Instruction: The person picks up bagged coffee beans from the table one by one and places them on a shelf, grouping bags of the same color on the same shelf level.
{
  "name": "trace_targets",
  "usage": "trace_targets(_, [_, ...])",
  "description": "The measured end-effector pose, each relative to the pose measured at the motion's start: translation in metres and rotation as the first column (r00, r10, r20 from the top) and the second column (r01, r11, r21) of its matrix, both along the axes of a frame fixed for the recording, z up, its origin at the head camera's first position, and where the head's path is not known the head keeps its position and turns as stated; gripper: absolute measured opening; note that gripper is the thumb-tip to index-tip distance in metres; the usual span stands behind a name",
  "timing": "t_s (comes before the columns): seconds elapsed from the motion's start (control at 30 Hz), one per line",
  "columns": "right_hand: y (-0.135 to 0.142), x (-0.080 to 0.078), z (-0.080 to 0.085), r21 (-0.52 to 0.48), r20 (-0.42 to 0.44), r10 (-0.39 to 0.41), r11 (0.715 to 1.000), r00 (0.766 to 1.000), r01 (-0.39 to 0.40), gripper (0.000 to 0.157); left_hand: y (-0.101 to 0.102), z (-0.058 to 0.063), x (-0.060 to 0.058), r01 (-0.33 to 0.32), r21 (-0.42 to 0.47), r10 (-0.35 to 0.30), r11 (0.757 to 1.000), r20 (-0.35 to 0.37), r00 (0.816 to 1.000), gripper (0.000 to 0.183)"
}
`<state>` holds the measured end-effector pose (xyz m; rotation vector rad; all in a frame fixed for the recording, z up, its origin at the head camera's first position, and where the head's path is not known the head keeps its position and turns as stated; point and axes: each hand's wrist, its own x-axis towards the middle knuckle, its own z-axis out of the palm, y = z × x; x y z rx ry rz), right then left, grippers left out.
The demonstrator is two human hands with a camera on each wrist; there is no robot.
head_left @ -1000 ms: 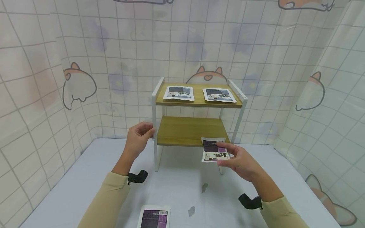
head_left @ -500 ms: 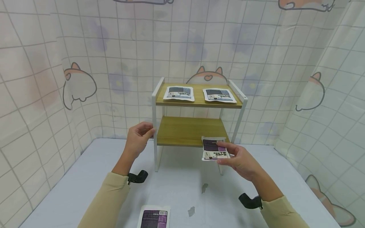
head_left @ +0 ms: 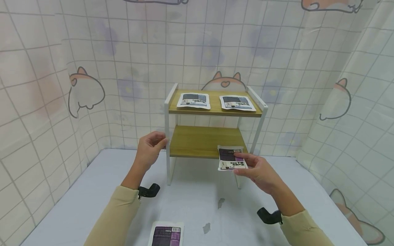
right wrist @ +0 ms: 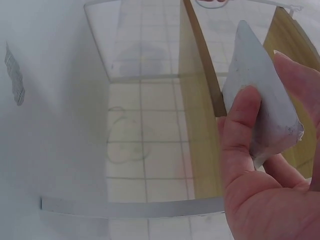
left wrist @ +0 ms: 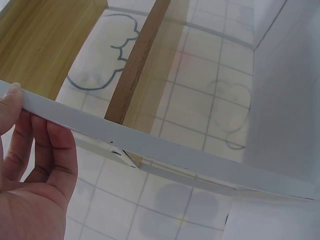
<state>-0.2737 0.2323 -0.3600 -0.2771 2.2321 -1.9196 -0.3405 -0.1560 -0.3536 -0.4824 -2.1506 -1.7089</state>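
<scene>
My right hand pinches a small packet with a purple and white printed face, close to the front right edge of the lower shelf board. From the right wrist, the packet's plain back shows, with fingers on both its sides. At the left of the two-tier rack, my left hand grips the white front post. Its thumb lies on one face of the post in the left wrist view, and the curled fingers are on the other.
Two similar packets lie side by side on the upper board, the left packet and the right packet. Another purple packet lies on the white table near the front. A patterned curtain surrounds the table.
My right hand has raised the packet slightly toward the lower board, tipping it a little flatter. The left hand stays on the post.
</scene>
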Motion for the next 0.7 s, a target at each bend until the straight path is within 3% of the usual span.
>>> trace_targets(0.27, [-0.0014,-0.0015,0.0016,0.016,-0.004,-0.041,0.999,0.999,0.041,0.072,0.0009,0.0009,0.0014,-0.007,-0.006,0.007,1.000,0.007,1.000,0.020])
trace_targets(0.7, [0.0000,-0.0073,0.0037,0.050,0.001,-0.037,0.998,0.999,0.036,0.071,0.0005,0.0014,0.0021,-0.002,-0.014,0.002,1.000,0.001,1.000,0.022])
